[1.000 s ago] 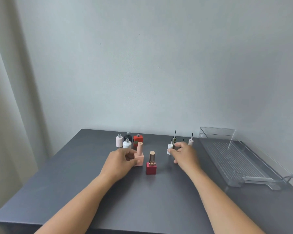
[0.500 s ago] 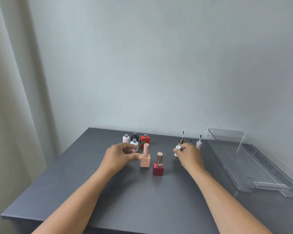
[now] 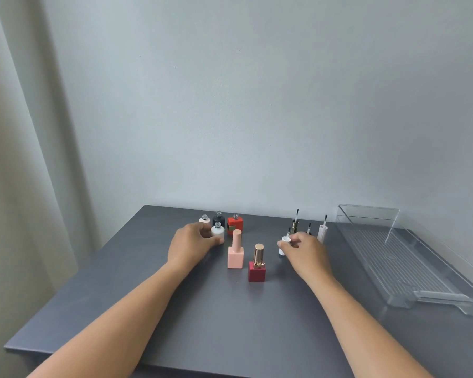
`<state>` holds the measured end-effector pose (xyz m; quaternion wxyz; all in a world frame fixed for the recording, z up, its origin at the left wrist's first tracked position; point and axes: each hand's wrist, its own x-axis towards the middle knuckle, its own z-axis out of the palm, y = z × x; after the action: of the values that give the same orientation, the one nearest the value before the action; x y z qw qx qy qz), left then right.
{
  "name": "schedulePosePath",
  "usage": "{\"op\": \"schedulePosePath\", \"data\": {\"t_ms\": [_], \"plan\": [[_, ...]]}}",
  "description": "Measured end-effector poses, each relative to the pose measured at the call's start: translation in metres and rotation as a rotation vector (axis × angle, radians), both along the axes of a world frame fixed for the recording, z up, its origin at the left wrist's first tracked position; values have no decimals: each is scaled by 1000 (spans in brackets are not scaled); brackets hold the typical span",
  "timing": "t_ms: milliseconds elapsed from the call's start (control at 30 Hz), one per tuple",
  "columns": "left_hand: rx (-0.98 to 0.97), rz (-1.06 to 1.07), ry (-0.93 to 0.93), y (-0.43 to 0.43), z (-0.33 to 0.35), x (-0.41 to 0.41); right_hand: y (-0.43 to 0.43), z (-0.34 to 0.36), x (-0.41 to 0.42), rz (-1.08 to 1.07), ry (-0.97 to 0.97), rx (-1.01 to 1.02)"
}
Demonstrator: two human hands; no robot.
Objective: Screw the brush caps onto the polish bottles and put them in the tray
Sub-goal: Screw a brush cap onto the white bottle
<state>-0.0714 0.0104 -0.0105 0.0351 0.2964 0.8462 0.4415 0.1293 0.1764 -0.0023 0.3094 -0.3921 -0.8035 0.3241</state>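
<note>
Several uncapped polish bottles stand at the table's back left: a white one (image 3: 218, 231), a pale pink one (image 3: 204, 220), a black one (image 3: 219, 218) and a red one (image 3: 235, 224). My left hand (image 3: 191, 245) closes its fingers around the white bottle. A capped pink bottle (image 3: 235, 253) and a capped dark red bottle (image 3: 257, 266) stand in the middle. Brush caps stand upside down at the back right: gold (image 3: 294, 225), pale pink (image 3: 322, 232) and a dark one partly hidden. My right hand (image 3: 305, 252) pinches the white brush cap (image 3: 284, 245).
A clear plastic tray (image 3: 410, 257) lies along the table's right side, holding nothing. The dark grey table (image 3: 230, 317) ends at a wall behind and a curtain hangs at the left.
My left hand left the capped pink bottle and moved back-left to the white bottle. My right hand has stayed at the white brush cap and closed on it.
</note>
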Motion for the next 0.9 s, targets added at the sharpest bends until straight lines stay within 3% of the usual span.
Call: {"op": "schedulePosePath", "data": {"t_ms": [200, 400, 533, 700, 900], "plan": [[15, 2, -1, -1, 1, 2, -7, 7, 0, 20, 78, -84], [258, 3, -148, -14, 20, 13, -14, 24, 6, 102, 300, -201], [387, -123, -203, -23, 49, 28, -18, 45, 11, 167, 321, -204], [403, -226, -150, -29, 80, 51, -36, 76, 21, 281, 478, -157], [389, -275, -140, -31, 90, 66, -54, 90, 30, 320, 486, -106]]}}
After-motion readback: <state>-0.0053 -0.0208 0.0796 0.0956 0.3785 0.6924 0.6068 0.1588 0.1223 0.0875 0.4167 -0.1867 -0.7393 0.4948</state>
